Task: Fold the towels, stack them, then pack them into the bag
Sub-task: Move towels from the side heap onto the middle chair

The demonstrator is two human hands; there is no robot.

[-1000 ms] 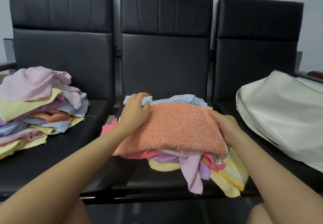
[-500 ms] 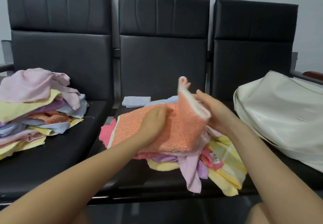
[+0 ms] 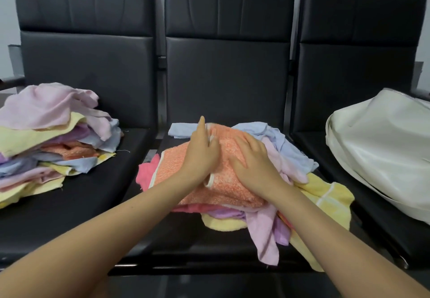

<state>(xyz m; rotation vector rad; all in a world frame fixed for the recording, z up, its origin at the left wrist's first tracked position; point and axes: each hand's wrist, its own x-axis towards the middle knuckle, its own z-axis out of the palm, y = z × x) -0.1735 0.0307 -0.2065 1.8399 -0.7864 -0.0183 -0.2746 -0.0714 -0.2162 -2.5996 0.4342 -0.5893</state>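
Observation:
An orange towel (image 3: 229,187), folded over, tops a loose heap of pink, lilac, yellow and blue towels (image 3: 325,195) on the middle seat. My left hand (image 3: 202,155) lies on the towel's left part with its fingers together, touching the folded edge. My right hand (image 3: 253,160) rests flat on the right part, fingers spread. A small folded blue towel (image 3: 180,129) lies at the back of the same seat. A pile of unfolded towels (image 3: 51,139) covers the left seat. The white bag (image 3: 384,148) lies on the right seat.
Three black padded chairs (image 3: 228,76) stand in a row against a grey wall. Bare black seat (image 3: 76,204) shows in front of the left pile and in front of the middle heap.
My right hand has carried the lifted right edge of the orange towel over to the left and laid it down. Both hands now press flat on the folded towel.

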